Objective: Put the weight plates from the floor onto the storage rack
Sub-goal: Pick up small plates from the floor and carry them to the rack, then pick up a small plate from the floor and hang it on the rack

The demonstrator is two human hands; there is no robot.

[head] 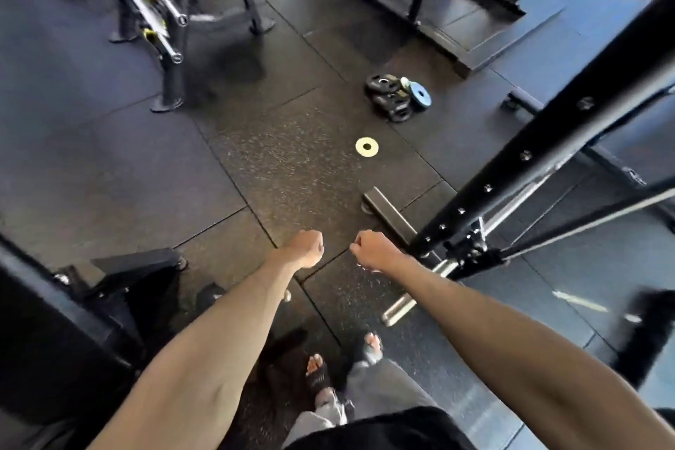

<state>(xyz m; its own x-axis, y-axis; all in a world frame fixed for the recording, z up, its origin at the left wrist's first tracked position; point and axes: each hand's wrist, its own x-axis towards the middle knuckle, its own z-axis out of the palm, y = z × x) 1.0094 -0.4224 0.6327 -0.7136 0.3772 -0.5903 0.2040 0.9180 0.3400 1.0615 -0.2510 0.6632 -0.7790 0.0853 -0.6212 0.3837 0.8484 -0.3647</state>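
Yellow against the speckled black rubber floor (255, 164), a small weight plate (367, 154) lies flat with its hole facing up, ahead of the person and a little to the right of the gap between the hands. As a round disc it has no long axis, so no turn of the wrist is called for, only a reach forward and down to its rim. Both hands are curled into loose fists and hold nothing: the left hand (305, 252) and the right hand (372, 254) hang side by side at the ends of outstretched arms, near each other but apart. The right hand is the nearer to the yellow plate. Further along the same line, well beyond it, sits a pile of black plates (387, 99) with a blue plate (416, 100) leaning against its right side. A frame with chrome pegs (160, 22), probably the storage rack, stands far off to the left, so any plate picked up would have to travel across the floor that way. A black upright post (548, 142) slants past on the right.
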